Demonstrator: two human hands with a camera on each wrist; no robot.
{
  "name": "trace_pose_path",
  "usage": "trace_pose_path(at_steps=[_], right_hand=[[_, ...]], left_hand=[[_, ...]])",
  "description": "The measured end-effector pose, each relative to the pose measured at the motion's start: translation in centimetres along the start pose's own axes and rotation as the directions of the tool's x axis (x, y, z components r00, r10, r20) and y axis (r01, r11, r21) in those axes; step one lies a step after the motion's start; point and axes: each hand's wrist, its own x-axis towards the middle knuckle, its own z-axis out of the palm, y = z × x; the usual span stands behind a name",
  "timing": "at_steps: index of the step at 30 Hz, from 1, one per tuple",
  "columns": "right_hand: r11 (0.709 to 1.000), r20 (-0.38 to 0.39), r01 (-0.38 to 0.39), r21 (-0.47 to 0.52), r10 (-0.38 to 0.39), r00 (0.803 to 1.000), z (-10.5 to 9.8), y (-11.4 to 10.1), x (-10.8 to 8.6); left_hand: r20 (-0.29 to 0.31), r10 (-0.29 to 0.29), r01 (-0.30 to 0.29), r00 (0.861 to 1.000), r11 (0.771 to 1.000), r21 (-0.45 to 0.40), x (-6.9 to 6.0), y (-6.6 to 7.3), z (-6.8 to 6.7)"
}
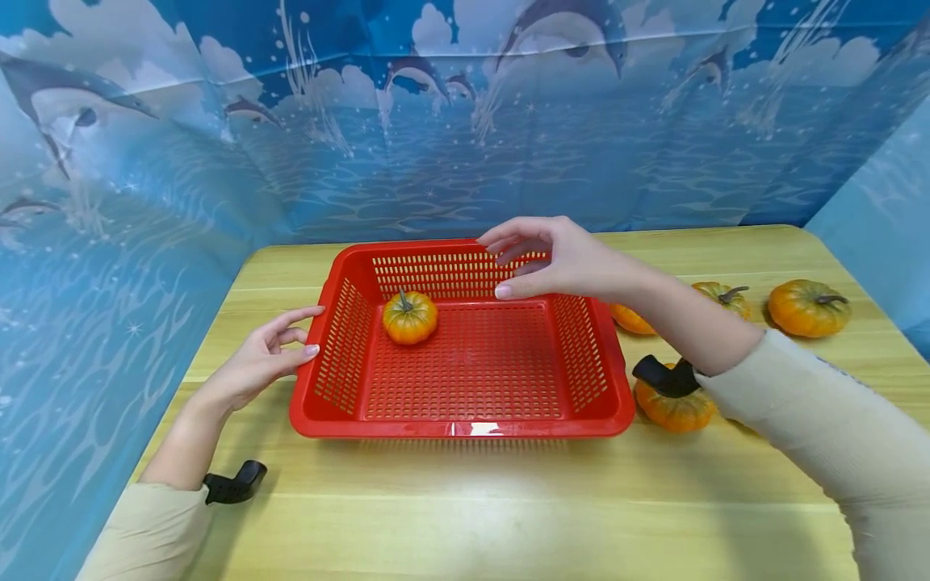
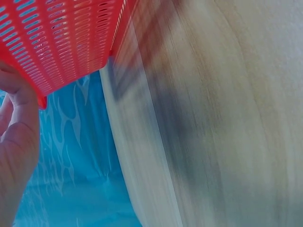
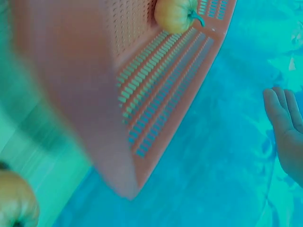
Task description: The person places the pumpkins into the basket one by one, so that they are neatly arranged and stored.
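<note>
The fingers of the right hand (image 1: 558, 257) are curving downward with the thumb spread apart from them, holding nothing, and are hovering over the far right part of a red, rectangular plastic basket (image 1: 378, 429) with slotted walls. The left hand (image 1: 263, 359) is touching the basket's left rim with forefinger and thumb; its other fingers are partly hiding behind them, so whether it is gripping or merely resting, I cannot tell. Inside the basket, a squat, ribbed, orange-and-green pumpkin (image 1: 410, 323) with a stubby stem is sitting toward the left, on the perforated floor. To the right, a similar far-right pumpkin (image 1: 809, 311) is showing whole on the pale, wood-grained counter (image 1: 465, 500), while the right forearm is partly covering two others, and a black wrist mount (image 1: 663, 378) is blocking part of a nearer pumpkin (image 1: 672, 413). Cream sleeves (image 1: 814, 436) are running out of frame. Behind, a creased blue dolphin-print sheet (image 1: 436, 161) is hanging.
</note>
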Motion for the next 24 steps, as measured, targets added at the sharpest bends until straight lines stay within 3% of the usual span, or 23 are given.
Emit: trace_pose_path(at_steps=[7, 19, 24], right_hand=[[0.997, -0.061, -0.013, -0.073, 0.009, 0.998, -1.8, 0.2, -3.4], [0.985, -0.111, 0.092, -0.149, -0.109, 0.988, -4.1, 1.5, -9.3], [0.987, -0.158, 0.052, -0.153, -0.076, 0.984, -4.7, 2.8, -11.8]], left_hand=[[0.003, 0.002, -0.002, 1.0, 1.0, 0.0, 0.0, 0.1, 0.0], [0.006, 0.001, -0.001, 1.0, 1.0, -0.009, 0.0, -0.1, 0.0], [0.003, 0.004, -0.004, 1.0, 1.0, -0.026, 0.0, -0.1, 0.0]])
